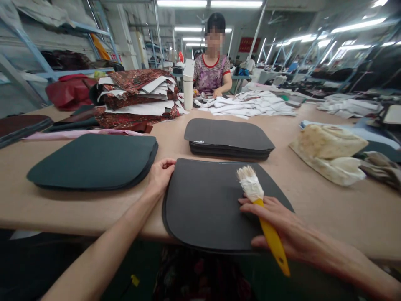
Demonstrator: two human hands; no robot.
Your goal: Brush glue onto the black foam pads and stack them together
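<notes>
A stack of dark grey rounded panels (203, 205) lies in front of me at the table's near edge. My left hand (161, 175) is at its upper left corner, fingers bent together and pinching the edge. In my right hand (272, 221) is a flat brush (272, 238) with a yellow handle, its whitened bristles pointing up and away. The fingers of that hand also rest on the top panel's right side. Just behind is another stack of dark grey panels (228, 133). Dark green panels (94, 161) are piled to the left.
Red-brown patterned sheets (134, 94) are heaped at the back left, beside a white bottle (188, 92). White pieces (247, 104) spread across the table's far side, where a co-worker (213, 71) sits. A stained cream cloth bundle (328, 150) lies to the right.
</notes>
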